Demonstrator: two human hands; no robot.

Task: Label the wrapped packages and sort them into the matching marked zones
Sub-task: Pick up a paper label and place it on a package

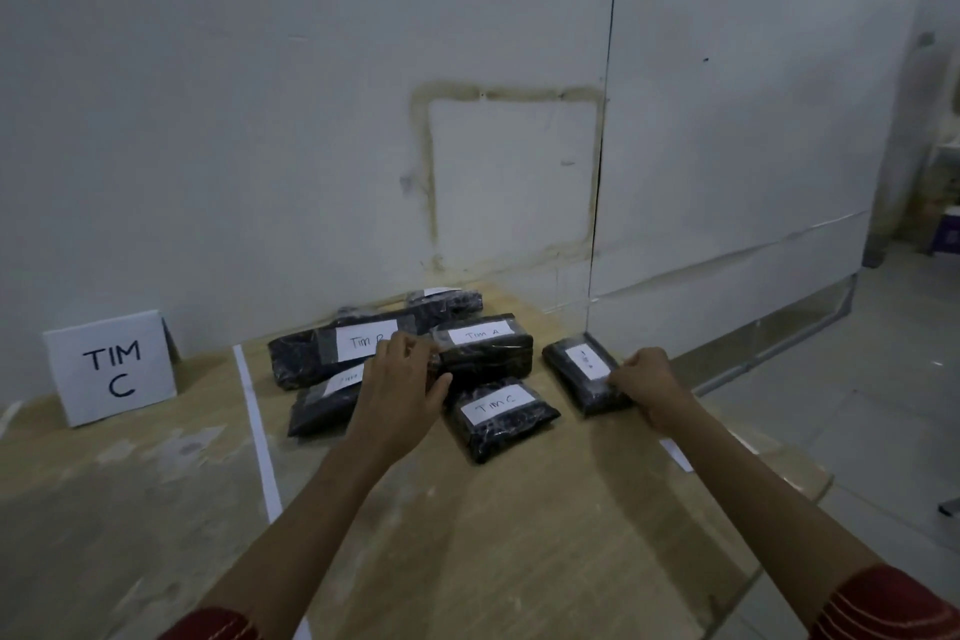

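From the head camera, a cluster of black wrapped packages lies on the far middle of the wooden tabletop point(156, 509), right of a white tape line point(257, 431). A standing card reading TIM C point(111, 368) marks the zone at the far left.

The left hand point(402, 392) reaches into the cluster, fingers curled over the gap between the TIM B package point(332, 346) and the TIM A package point(488, 346); whether it actually grips anything I cannot tell. The right hand point(649, 382) is closed in a pinch on the near corner of the rightmost package point(584, 372), whose label is too blurred to read. The TIM C package point(501, 418) lies near, between the hands, untouched.

The risk here, as I judge it, is a mis-sort: the unreadable label could send that package to the wrong zone. A corner pinch on slick wrap may also slip, and the left hand could nudge neighbouring packages across the tape line.
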